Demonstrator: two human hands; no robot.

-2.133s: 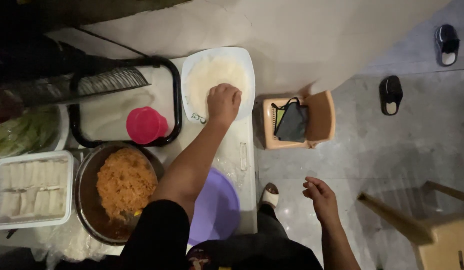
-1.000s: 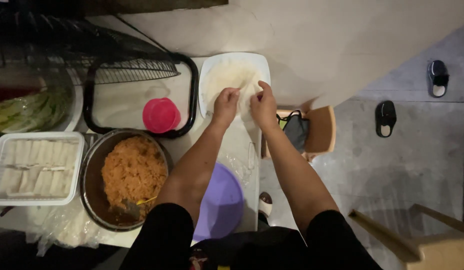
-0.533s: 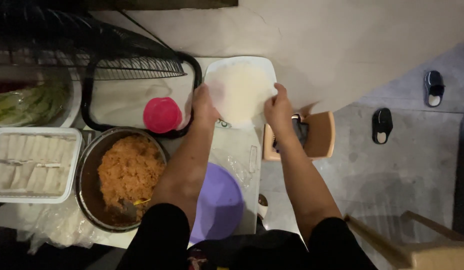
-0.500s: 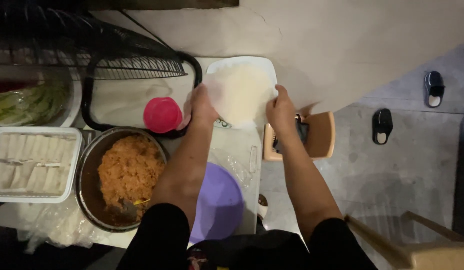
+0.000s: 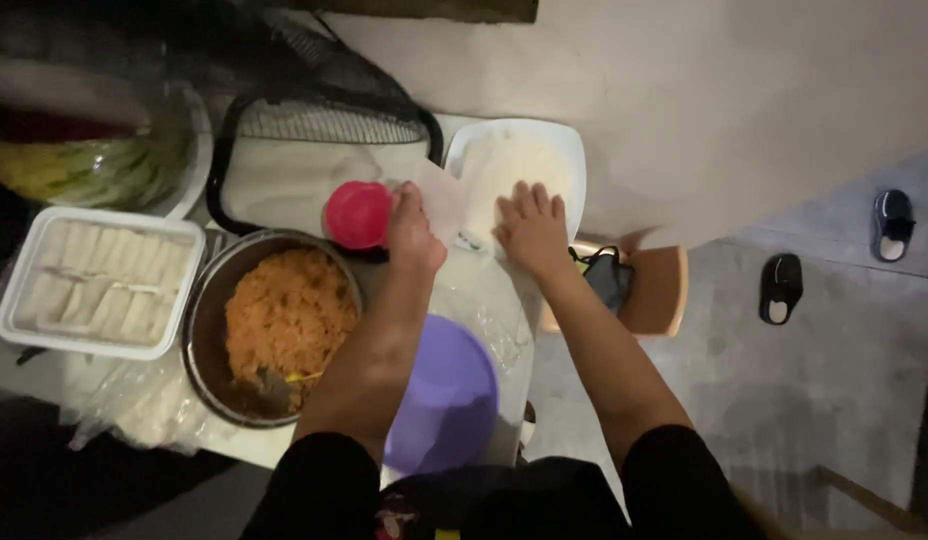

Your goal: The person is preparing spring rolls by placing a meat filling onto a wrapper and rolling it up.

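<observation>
Near the upper middle of the frame, a white plate (image 5: pixel 564 150) carries a pale round stack of thin wrappers (image 5: pixel 509 175). The right hand (image 5: pixel 532 228) lies flat on the lower edge of this stack, fingers spread wide and pointing to the top of the frame; it grips nothing. The left hand (image 5: pixel 412 228) is just to the left of the plate. It seems to pinch one thin translucent sheet (image 5: pixel 442 200), which hangs between the two hands, but the light is weak and I cannot tell for sure how the fingers close.

So the stack lies ahead of both hands, and the right hand is the nearer one, because it already touches the stack. The stack is round and has no clear long axis.

A pink round lid (image 5: pixel 357 214) touches the left hand's left side. Lower left stands a metal bowl of orange filling (image 5: pixel 284 320), and beside it a white tray of rolled pieces (image 5: pixel 99 280). A purple bowl (image 5: pixel 444 395) sits under the forearms, in the lower middle.
</observation>
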